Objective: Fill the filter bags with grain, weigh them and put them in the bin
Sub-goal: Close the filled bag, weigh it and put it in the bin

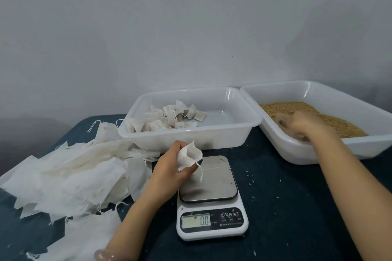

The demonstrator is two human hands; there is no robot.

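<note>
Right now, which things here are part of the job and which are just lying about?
Job: bag in left hand, grain, right hand in it, scale, bin, empty bags.
Lying about: spilt grains, cloth.

Table (286,207): bag bin (184,134), grain bin (297,154), scale (212,233), empty bags (70,176).

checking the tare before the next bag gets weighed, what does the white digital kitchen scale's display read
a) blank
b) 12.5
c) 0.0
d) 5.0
c: the display of the white digital kitchen scale shows 0.0, while the left hand grips the small white filter bag.
</note>
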